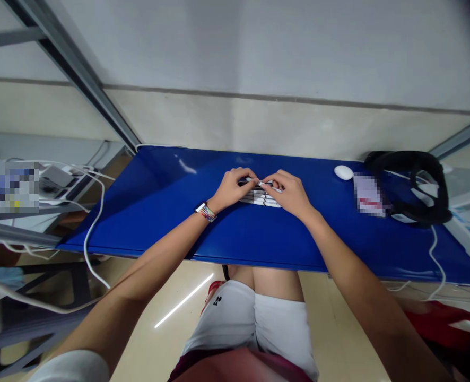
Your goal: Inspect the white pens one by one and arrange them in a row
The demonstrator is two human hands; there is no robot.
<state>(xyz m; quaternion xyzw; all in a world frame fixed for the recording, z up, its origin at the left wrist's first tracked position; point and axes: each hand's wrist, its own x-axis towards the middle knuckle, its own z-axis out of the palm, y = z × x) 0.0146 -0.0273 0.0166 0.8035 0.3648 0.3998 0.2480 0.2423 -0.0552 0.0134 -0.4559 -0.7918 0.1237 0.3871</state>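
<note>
On the blue tabletop point(151, 212), close to its middle, lies a neat row of slim white pieces point(261, 198) with dark marks, packed side by side. My left hand point(231, 188) reaches it from the left, and my right hand point(290, 193) from the right. Between the fingertips of both hands is one slim white piece point(261, 183) with a dark part, at the far side of the row. Thumb and fingers are closed on it from either end. My fingers cover much of the piece, so its exact kind is unclear.
To the right are a white computer mouse point(344, 172), a blurred-out pale item point(368, 195) and a black headset-like strap point(437, 185). White cables point(95, 228) hang at the left edge. A metal frame post point(76, 69) and the wall point(259, 124) bound the table.
</note>
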